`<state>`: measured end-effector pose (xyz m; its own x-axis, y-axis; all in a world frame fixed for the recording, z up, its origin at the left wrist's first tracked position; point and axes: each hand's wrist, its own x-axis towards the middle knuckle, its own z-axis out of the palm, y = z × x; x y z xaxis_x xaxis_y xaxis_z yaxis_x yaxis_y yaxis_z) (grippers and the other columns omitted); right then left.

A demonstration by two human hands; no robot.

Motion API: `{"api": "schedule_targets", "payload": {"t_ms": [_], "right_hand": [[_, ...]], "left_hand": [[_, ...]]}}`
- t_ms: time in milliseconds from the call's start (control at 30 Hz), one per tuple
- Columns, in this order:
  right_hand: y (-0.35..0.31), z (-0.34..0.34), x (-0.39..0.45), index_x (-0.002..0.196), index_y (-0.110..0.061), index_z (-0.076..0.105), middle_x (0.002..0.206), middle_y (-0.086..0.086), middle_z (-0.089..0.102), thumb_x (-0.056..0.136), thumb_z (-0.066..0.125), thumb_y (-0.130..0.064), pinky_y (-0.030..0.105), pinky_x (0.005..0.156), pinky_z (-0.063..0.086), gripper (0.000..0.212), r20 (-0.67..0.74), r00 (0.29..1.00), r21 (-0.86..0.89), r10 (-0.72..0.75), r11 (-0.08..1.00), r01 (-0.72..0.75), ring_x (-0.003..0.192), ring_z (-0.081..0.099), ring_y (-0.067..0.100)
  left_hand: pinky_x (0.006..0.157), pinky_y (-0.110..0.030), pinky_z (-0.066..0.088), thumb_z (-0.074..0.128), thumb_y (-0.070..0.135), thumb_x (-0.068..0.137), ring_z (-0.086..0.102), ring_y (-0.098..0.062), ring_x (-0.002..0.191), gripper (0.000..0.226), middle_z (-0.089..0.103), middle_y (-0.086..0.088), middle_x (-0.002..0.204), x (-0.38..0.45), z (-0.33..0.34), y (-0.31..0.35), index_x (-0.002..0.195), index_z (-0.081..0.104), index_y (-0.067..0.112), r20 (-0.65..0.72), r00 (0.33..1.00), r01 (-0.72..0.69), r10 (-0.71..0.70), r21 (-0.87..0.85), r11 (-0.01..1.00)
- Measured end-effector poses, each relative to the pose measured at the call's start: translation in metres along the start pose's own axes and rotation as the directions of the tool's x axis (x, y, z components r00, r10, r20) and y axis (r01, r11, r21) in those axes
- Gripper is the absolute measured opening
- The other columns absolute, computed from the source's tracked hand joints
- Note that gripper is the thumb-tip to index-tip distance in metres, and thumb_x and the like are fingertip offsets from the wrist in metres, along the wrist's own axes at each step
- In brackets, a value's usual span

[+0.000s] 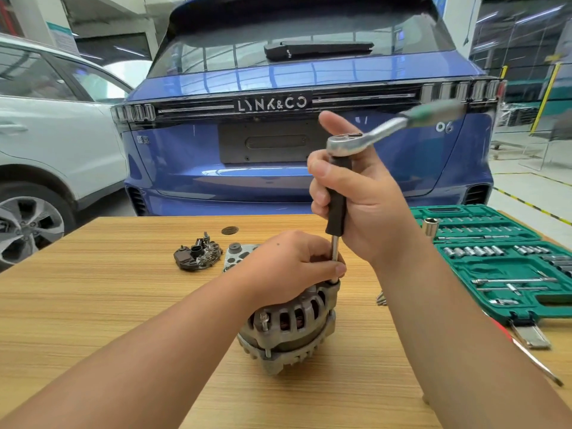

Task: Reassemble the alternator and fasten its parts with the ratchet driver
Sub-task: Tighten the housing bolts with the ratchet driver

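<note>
Head view. The alternator (291,332) is sitting on the wooden tabletop (93,305), near the front centre, its ribbed housing facing up and toward the camera. A through bolt is showing on its left flank, upright.

The left hand (288,264) is resting on top of the alternator, fingers (337,269) curled and pinching the bare metal shaft of the driver just above the housing edge.

The right hand (362,199) is gripping the black handle of the ratchet driver (337,196), fingers wrapped round it, index finger raised beside the ratchet head. The driver's long axis is standing close to vertical, leaning slightly right at the top, its lower tip meeting the right rim of the alternator. The ratchet handle is lying crosswise on top, pointing up and to the right, its green grip blurred.

Behind the alternator, a dark rectifier assembly (198,257) is lying on the tabletop, with a grey perforated plate (236,257) just beside it, partly hidden by the left hand. A green socket set case (507,267) is lying open at the right, a loose socket (430,227) standing at its near-left edge. A blue car (303,168) is parked beyond the tabletop, a white car (52,140) to its left.
</note>
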<state>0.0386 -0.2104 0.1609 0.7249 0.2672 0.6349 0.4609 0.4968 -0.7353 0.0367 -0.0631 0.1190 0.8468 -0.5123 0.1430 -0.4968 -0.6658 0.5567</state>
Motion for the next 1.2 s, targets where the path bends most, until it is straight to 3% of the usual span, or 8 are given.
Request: {"api": "schedule_targets", "payload": {"t_ms": [100, 267, 433, 533, 767, 833, 933, 1200], "right_hand": [[0.004, 0.001, 0.0, 0.134, -0.03, 0.049, 0.083, 0.0, 0.056, 0.095, 0.056, -0.001, 0.026, 0.05, 0.041, 0.049, -0.029, 0.99, -0.079, -0.137, 0.988, 0.134, 0.058, 0.044, 0.014], [0.007, 0.001, 0.0, 0.134, -0.028, 0.05, 0.084, 0.003, 0.056, 0.091, 0.046, -0.003, 0.028, 0.053, 0.035, 0.05, 0.024, 0.995, 0.004, -0.1, 0.995, 0.1, 0.061, 0.042, 0.017], [0.003, -0.006, -0.001, 0.137, -0.02, 0.05, 0.088, 0.01, 0.056, 0.099, 0.029, -0.038, 0.032, 0.057, 0.034, 0.047, 0.085, 0.996, 0.195, -0.027, 0.981, 0.01, 0.066, 0.043, 0.023], [0.001, -0.005, 0.0, 0.138, -0.019, 0.047, 0.088, 0.004, 0.055, 0.091, 0.045, -0.055, 0.03, 0.058, 0.035, 0.059, 0.03, 0.999, 0.149, 0.039, 0.988, -0.043, 0.066, 0.045, 0.018], [0.002, 0.015, 0.002, 0.078, -0.024, 0.07, 0.06, -0.003, 0.039, 0.091, 0.071, -0.026, 0.038, 0.048, 0.022, 0.012, -0.316, 0.949, -0.228, -0.017, 0.972, -0.058, 0.052, 0.026, 0.02], [-0.001, 0.01, 0.003, 0.09, -0.02, 0.07, 0.065, -0.004, 0.045, 0.092, 0.069, -0.023, 0.03, 0.05, 0.029, 0.004, -0.253, 0.964, -0.119, 0.082, 0.986, -0.115, 0.052, 0.035, 0.012], [-0.006, -0.002, 0.003, 0.111, -0.015, 0.063, 0.081, -0.007, 0.061, 0.085, 0.067, -0.017, 0.023, 0.06, 0.04, 0.027, -0.108, 0.97, 0.115, 0.217, 0.972, -0.205, 0.06, 0.049, 0.007], [0.001, 0.0, 0.002, 0.098, -0.029, 0.066, 0.095, -0.008, 0.072, 0.085, 0.065, -0.009, 0.023, 0.064, 0.042, 0.024, -0.114, 0.986, 0.141, 0.121, 0.984, -0.104, 0.067, 0.056, 0.007]], "left_hand": [[0.083, -0.046, 0.055, 0.063, 0.047, 0.097, 0.067, -0.015, 0.085, 0.019, 0.074, 0.006, 0.09, 0.001, 0.0, 0.0, 0.097, 0.075, 0.032, -0.011, 1.0, -0.003, 0.003, 0.022, 1.0], [0.083, -0.047, 0.056, 0.064, 0.046, 0.097, 0.069, -0.019, 0.086, 0.017, 0.075, 0.004, 0.091, 0.0, 0.001, -0.001, 0.096, 0.075, 0.033, -0.009, 1.0, 0.002, -0.002, 0.005, 1.0], [0.085, -0.048, 0.055, 0.064, 0.045, 0.097, 0.069, -0.016, 0.088, 0.017, 0.075, 0.008, 0.092, 0.002, 0.0, -0.001, 0.096, 0.076, 0.033, -0.015, 1.0, 0.0, 0.0, 0.0, 1.0], [0.087, -0.046, 0.055, 0.065, 0.044, 0.097, 0.068, -0.012, 0.09, 0.016, 0.075, 0.011, 0.093, 0.002, 0.0, -0.001, 0.097, 0.076, 0.032, -0.016, 1.0, 0.003, -0.003, -0.009, 1.0], [0.072, -0.034, 0.053, 0.063, 0.045, 0.098, 0.065, -0.007, 0.076, 0.018, 0.073, 0.007, 0.088, -0.001, 0.001, -0.001, 0.098, 0.075, 0.032, -0.004, 1.0, -0.016, 0.016, 0.013, 1.0], [0.071, -0.036, 0.054, 0.063, 0.045, 0.098, 0.065, -0.01, 0.075, 0.02, 0.073, 0.004, 0.087, 0.0, 0.001, 0.0, 0.097, 0.075, 0.03, -0.004, 1.0, -0.013, 0.013, 0.023, 1.0], [0.086, -0.048, 0.056, 0.063, 0.043, 0.098, 0.069, -0.017, 0.09, 0.02, 0.076, 0.003, 0.095, 0.001, -0.001, 0.002, 0.1, 0.076, 0.029, 0.001, 1.0, -0.008, 0.008, 0.016, 1.0], [0.089, -0.049, 0.055, 0.063, 0.041, 0.099, 0.07, -0.018, 0.094, 0.018, 0.076, 0.005, 0.097, 0.0, -0.001, 0.003, 0.1, 0.076, 0.028, 0.004, 1.0, -0.015, 0.015, 0.002, 1.0]]}}
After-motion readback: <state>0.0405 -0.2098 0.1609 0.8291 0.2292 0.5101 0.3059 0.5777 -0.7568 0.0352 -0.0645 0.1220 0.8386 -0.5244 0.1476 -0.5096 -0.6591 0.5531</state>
